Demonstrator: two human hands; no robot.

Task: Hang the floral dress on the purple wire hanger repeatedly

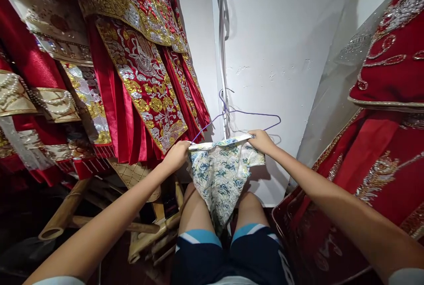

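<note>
A light garment with a blue and green floral print (220,170) hangs stretched between my two hands above my knees. Its upper edge lies over the bottom of a purple wire hanger (255,113), whose hook points up toward the wall. My left hand (178,155) is closed on the garment's upper left corner, by the hanger's left end. At the upper right edge, my right hand (261,140) pinches the cloth just below the hanger's right end. The garment's lower part narrows and drops between my thighs.
Red embroidered costumes (142,77) hang at the left, with more red beaded dresses (391,82) at the right. A white wall (271,33) with a vertical metal strip (222,46) stands ahead. Bamboo poles (62,212) lie at the lower left.
</note>
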